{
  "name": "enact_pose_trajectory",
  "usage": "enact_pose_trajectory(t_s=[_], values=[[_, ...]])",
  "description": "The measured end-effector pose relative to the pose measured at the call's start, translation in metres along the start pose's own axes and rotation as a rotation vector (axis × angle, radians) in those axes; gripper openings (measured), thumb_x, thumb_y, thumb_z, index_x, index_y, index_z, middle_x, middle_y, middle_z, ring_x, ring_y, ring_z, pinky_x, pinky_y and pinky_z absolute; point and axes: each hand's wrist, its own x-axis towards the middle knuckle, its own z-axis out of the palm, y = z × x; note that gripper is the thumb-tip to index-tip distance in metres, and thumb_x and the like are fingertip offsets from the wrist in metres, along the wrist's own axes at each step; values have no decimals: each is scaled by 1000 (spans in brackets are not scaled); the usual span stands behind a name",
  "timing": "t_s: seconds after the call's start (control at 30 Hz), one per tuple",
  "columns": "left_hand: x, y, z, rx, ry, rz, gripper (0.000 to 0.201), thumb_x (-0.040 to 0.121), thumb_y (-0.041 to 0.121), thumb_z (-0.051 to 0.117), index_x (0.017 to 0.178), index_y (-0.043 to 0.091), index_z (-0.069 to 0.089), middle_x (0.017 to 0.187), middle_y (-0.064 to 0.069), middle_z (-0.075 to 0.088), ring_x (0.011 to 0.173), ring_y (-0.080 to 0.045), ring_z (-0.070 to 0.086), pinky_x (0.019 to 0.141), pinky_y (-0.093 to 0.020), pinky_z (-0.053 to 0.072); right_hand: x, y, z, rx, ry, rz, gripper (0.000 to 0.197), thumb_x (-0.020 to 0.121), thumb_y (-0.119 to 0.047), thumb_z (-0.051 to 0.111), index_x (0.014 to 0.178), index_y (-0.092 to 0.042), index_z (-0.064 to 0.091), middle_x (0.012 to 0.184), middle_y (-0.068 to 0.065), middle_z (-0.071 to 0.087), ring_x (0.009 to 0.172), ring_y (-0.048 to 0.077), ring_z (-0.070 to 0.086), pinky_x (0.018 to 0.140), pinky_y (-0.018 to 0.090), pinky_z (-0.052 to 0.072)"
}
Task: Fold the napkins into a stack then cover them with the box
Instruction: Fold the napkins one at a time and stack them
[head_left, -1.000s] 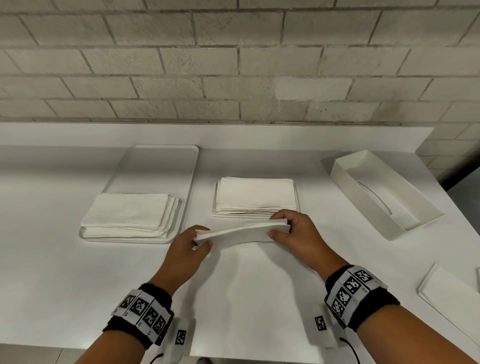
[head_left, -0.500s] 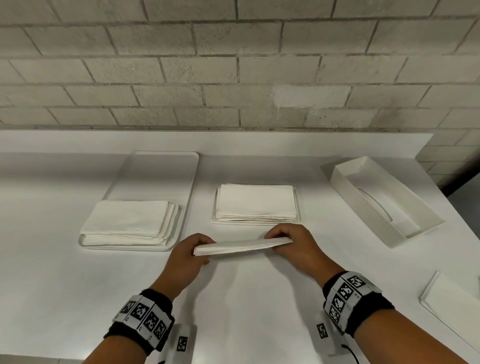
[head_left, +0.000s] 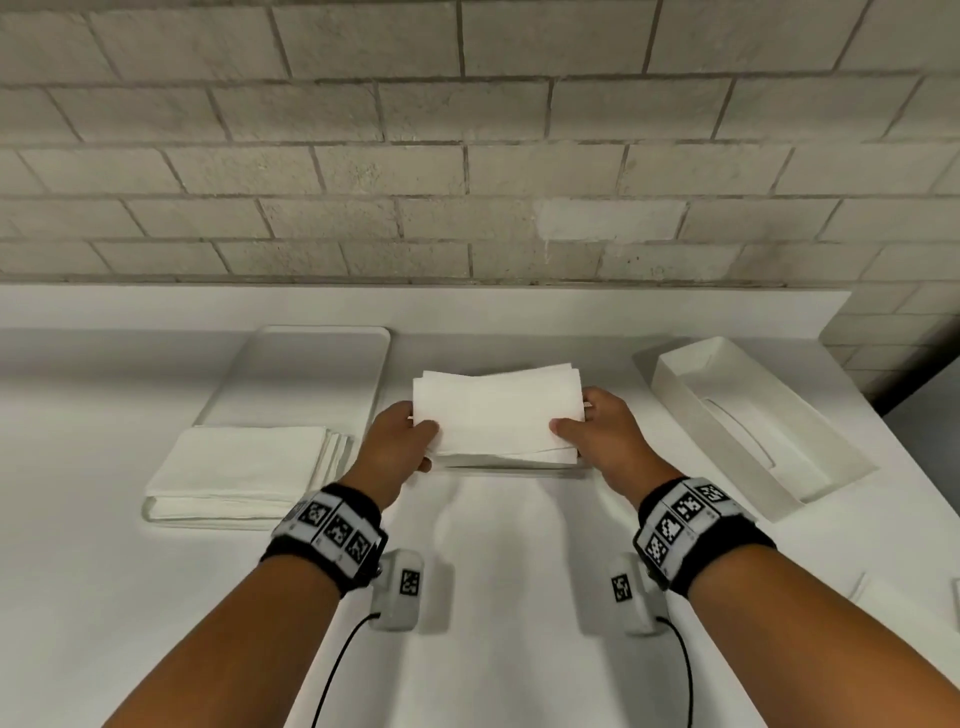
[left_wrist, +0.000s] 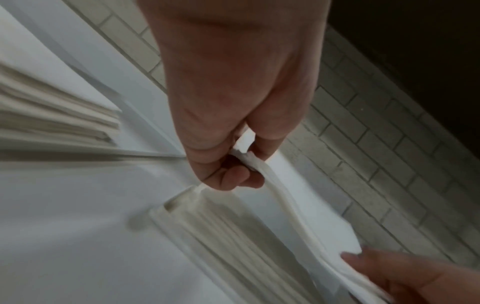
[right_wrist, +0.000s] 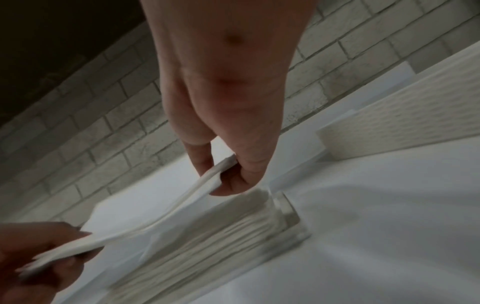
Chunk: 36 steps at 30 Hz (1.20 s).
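Note:
A folded white napkin (head_left: 496, 410) hangs just above the stack of folded napkins (head_left: 511, 460) at the table's middle. My left hand (head_left: 402, 436) pinches its left end (left_wrist: 245, 156) between thumb and fingers. My right hand (head_left: 597, 428) pinches its right end (right_wrist: 221, 170) the same way. In both wrist views the napkin sags slightly over the stack (left_wrist: 233, 236) (right_wrist: 207, 242) without resting on it. The white open box (head_left: 753, 426) lies at the right with its opening facing up.
A white tray (head_left: 306, 374) at the left carries a pile of unfolded napkins (head_left: 244, 467) on its near end. More white sheets (head_left: 904, 603) lie at the right edge. A brick wall rises behind the table's raised back ledge.
Both hands carried the folded napkin away from me, from the bare table in front of the stack to just over the stack. The head camera tilted and moved forward.

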Motion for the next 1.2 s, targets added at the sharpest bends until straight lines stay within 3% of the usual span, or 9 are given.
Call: enact_pose_trajectory(t_s=[0.2,0.43,0.53,0.63,0.7,0.8,0.9,1.0,1.2], values=[[29,7,17,137,20,-6,20,90,4,52,107,8,61,88,-8,65,42,-19,52,39,-21,36,22,18,4,-114,87,57,44,73,-5,80,113,-12,62,109,7,70,99,25,67,95,41,54],[35,-4,22,221,52,35,21,86,0,53,105,5,63,83,-14,69,39,-18,54,52,-33,46,25,25,8,-200,60,33,55,74,-1,77,125,-10,58,107,5,66,101,24,66,80,23,45],[31,-4,23,312,102,77,31,88,1,56,119,2,59,91,-11,67,62,-22,63,57,-28,51,19,23,10,-421,105,-103,64,77,-10,75,136,-14,51,122,8,56,114,28,57,89,28,47],[24,-10,28,786,278,408,56,83,9,66,137,6,50,128,-18,56,108,-36,58,89,-43,53,3,26,13,-861,156,-406,54,86,-27,64,138,-23,49,132,4,48,117,26,48,96,38,47],[15,-11,38,1071,235,600,49,82,17,64,130,13,56,126,-12,59,107,-34,59,85,-46,53,-6,29,20,-1008,41,-547,36,92,-31,52,126,-25,58,125,0,54,113,25,52,90,39,47],[3,-11,58,1263,45,493,31,91,29,51,118,22,62,114,0,62,103,-24,59,82,-40,47,-11,38,21,-1073,-102,-527,30,96,-32,46,119,-24,62,119,-2,58,110,26,54,88,41,45],[-4,-7,70,1250,118,432,24,87,27,55,107,18,66,103,-1,64,96,-27,60,78,-42,42,-16,38,10,-1027,-76,-552,30,94,-30,49,119,-21,64,122,0,59,110,27,54,89,42,45],[-15,-1,96,1180,195,574,20,81,20,62,99,16,69,96,-3,67,93,-31,62,84,-48,42,-27,40,-11,-942,-68,-529,29,95,-29,48,117,-20,65,122,-1,59,111,26,53,91,43,45],[-55,10,178,898,-68,809,20,80,19,56,94,15,70,81,0,68,80,-30,62,70,-39,50,-62,56,-95,-735,18,-354,29,93,-27,46,108,-20,69,111,-1,66,108,22,56,93,42,47]])
